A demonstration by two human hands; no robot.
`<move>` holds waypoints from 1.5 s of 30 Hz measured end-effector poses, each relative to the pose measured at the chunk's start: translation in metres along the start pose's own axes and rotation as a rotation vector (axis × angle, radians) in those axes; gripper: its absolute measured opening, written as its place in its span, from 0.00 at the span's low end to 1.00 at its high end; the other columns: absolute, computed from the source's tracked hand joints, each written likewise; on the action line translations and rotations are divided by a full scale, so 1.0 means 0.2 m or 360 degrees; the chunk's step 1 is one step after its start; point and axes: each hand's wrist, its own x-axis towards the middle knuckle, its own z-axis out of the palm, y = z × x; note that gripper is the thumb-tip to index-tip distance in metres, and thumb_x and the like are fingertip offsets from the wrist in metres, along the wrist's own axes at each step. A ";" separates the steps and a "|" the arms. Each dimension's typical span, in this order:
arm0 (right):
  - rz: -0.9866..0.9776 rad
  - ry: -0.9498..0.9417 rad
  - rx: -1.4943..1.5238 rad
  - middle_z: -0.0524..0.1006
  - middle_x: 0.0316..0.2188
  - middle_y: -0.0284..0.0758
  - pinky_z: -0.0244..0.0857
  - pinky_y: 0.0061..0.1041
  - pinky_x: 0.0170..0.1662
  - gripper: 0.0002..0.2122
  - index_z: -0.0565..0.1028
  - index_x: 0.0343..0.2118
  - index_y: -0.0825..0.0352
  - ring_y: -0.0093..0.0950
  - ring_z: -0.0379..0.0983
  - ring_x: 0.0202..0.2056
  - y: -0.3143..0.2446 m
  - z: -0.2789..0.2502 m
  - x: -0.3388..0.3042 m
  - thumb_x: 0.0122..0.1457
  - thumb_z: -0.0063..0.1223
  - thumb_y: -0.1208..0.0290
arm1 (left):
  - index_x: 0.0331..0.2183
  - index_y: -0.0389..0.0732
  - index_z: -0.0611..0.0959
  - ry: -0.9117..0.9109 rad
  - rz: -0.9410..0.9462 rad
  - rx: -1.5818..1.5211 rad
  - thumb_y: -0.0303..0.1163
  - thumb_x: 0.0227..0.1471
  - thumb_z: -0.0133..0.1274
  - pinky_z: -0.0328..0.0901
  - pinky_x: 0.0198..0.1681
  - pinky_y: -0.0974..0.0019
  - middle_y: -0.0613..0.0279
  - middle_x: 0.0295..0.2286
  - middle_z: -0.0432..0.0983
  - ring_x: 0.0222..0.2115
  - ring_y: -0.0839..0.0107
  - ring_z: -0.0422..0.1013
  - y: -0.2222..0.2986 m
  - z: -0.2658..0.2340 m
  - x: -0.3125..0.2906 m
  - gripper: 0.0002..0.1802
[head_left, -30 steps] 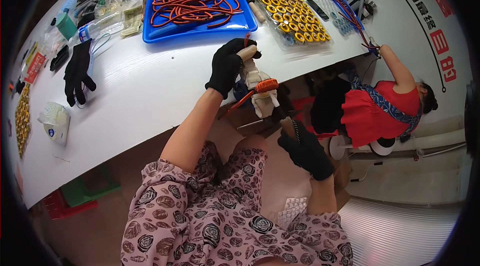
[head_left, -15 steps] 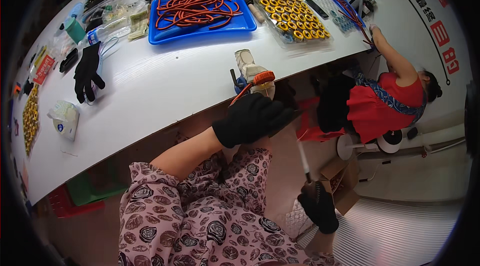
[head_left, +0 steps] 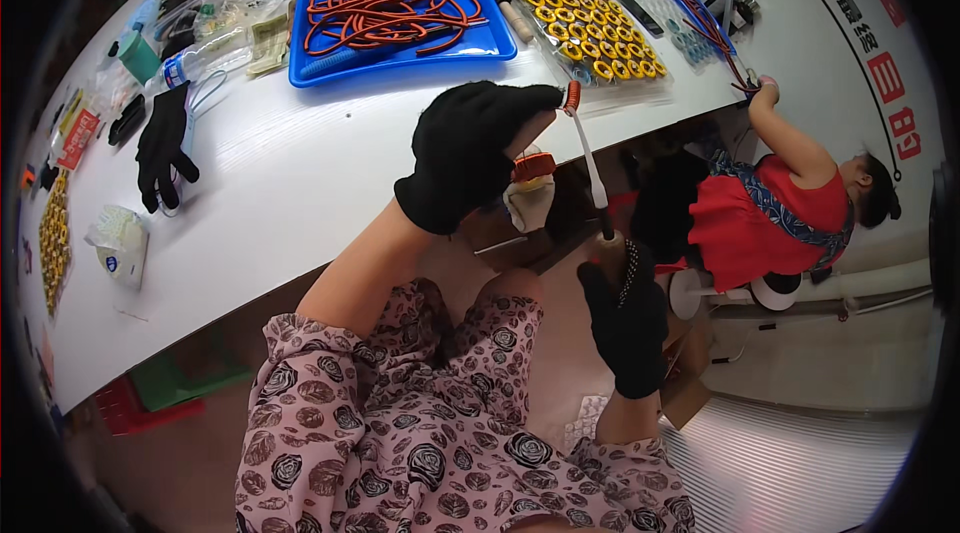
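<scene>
Black gloves cover both my hands. My left hand [head_left: 470, 153] is raised over the table's front edge, its fingertips closed on a small copper-red wire coil [head_left: 572, 98]. Below the coil, my right hand [head_left: 628, 323] is wrapped round a wooden-handled tool with a long, pale metal shaft [head_left: 587, 161]. The shaft points up, and its tip meets the coil; whether it passes through the coil, I cannot tell. Partly behind my left hand, an orange-red wound piece [head_left: 533, 167] sits above a whitish cloth-wrapped holder [head_left: 530, 205] at the table edge.
A blue tray [head_left: 400, 73] holds orange-red wires. Right of it lies a bag of yellow rings [head_left: 590, 33]. A spare black glove [head_left: 165, 148] and a tissue pack [head_left: 120, 245] lie to the left. A co-worker in red [head_left: 765, 223] sits at the right, one hand on the table.
My left hand has risen from beside the table-edge holder, and the coil now shows at its fingertips. My right hand has moved up, bringing the tool's tip to the coil.
</scene>
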 end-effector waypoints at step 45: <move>0.0803 0.0015 0.0064 0.75 0.28 0.32 0.66 0.21 0.32 0.15 0.67 0.42 0.66 0.24 0.72 0.26 0.09 -0.14 -0.57 0.52 0.54 0.71 | 0.43 0.48 0.77 -0.0615 0.0802 0.0532 0.31 0.37 0.52 0.64 0.35 0.65 0.67 0.44 0.71 0.30 0.68 0.69 0.27 -0.02 -0.23 0.24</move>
